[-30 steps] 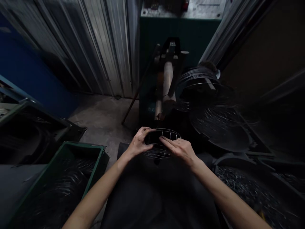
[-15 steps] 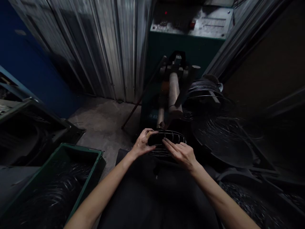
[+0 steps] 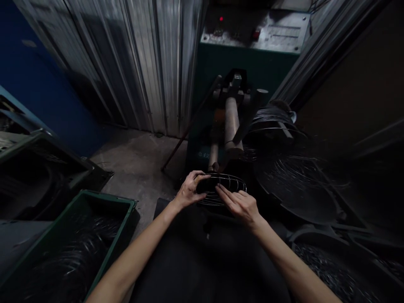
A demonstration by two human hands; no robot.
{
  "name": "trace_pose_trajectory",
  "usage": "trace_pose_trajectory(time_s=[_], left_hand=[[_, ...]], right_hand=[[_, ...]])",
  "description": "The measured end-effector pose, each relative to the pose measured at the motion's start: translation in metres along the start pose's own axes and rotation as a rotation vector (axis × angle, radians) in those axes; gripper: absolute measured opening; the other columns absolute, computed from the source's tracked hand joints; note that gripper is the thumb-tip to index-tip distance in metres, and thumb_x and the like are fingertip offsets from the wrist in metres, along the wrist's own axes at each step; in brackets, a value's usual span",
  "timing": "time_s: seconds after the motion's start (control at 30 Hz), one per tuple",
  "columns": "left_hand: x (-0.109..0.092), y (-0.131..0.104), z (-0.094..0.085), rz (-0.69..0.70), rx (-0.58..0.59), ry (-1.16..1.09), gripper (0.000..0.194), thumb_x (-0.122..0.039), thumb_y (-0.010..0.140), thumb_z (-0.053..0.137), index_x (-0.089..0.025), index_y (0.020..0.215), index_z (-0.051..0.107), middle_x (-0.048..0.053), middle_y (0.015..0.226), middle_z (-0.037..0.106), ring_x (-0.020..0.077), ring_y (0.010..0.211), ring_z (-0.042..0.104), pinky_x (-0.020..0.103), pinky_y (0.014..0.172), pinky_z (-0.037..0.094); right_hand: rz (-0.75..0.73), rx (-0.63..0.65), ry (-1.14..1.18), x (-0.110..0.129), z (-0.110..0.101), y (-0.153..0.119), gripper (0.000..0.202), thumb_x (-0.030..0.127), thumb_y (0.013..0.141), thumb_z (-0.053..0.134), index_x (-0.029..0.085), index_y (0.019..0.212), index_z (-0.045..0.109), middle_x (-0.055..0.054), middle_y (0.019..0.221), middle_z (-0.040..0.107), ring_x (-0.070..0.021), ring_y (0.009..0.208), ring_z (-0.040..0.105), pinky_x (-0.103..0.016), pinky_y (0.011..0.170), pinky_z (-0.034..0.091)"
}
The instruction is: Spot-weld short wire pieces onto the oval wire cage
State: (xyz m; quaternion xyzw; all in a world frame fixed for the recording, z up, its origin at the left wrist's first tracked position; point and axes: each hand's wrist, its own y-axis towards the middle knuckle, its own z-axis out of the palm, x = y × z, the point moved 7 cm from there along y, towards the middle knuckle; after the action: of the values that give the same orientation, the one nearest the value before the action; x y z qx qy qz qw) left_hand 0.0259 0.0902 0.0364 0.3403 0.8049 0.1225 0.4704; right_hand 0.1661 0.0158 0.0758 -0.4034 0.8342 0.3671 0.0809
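Observation:
A round wire cage (image 3: 233, 182) of thin metal rings and cross wires is held in front of my body, below the machine's lower arm. My left hand (image 3: 190, 188) grips its left side, thumb low and fingers over the upper rim. On the other side my right hand (image 3: 242, 203) holds the cage, with a finger laid across its opening and the other fingers curled. The underside of the cage and part of my right thumb are hidden.
Ahead stands a green machine (image 3: 246, 63) with thick cylindrical arms (image 3: 232, 120) and a red light. Coiled wire (image 3: 273, 115) sits to its right. A green crate (image 3: 109, 252) of wire rings is at left, a tub (image 3: 328, 235) of small metal pieces at right.
Both hands keep their hold on the wire cage, nearly still. The view has shifted very slightly.

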Motion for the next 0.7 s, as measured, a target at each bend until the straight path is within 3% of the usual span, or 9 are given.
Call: trace_pose_trajectory(time_s=[0.17,0.4,0.7], left_hand=[[-0.0025,-0.0011,-0.0028,0.028,-0.032,0.004,0.063,-0.013,0.069,0.069,-0.026,0.127,0.049,0.008,0.122,0.049,0.0241,0.115,0.051,0.043,0.1,0.046],[-0.0058,0.0014,-0.0044,0.018,-0.004,0.034,0.061,-0.013,0.069,0.07,-0.025,0.125,0.051,0.008,0.12,0.05,0.0248,0.115,0.052,0.044,0.1,0.046],[-0.0019,0.0039,-0.0033,0.025,0.006,0.045,0.06,-0.013,0.069,0.07,-0.023,0.124,0.051,0.009,0.119,0.05,0.0245,0.113,0.052,0.043,0.099,0.047]], right_hand=[[0.023,-0.015,0.023,0.0002,-0.0022,0.0008,0.048,-0.001,0.086,0.05,0.009,0.133,0.05,-0.011,0.122,0.062,-0.0083,0.059,0.053,-0.027,0.058,0.039],[-0.001,0.017,-0.002,0.0012,-0.002,0.0011,0.049,0.001,0.088,0.049,0.014,0.136,0.049,-0.01,0.124,0.061,-0.0084,0.06,0.055,-0.027,0.059,0.04],[0.012,0.005,-0.013,0.0004,-0.0015,0.0052,0.063,0.0,0.087,0.047,0.014,0.146,0.031,-0.008,0.122,0.062,-0.0083,0.057,0.054,-0.026,0.058,0.04]])
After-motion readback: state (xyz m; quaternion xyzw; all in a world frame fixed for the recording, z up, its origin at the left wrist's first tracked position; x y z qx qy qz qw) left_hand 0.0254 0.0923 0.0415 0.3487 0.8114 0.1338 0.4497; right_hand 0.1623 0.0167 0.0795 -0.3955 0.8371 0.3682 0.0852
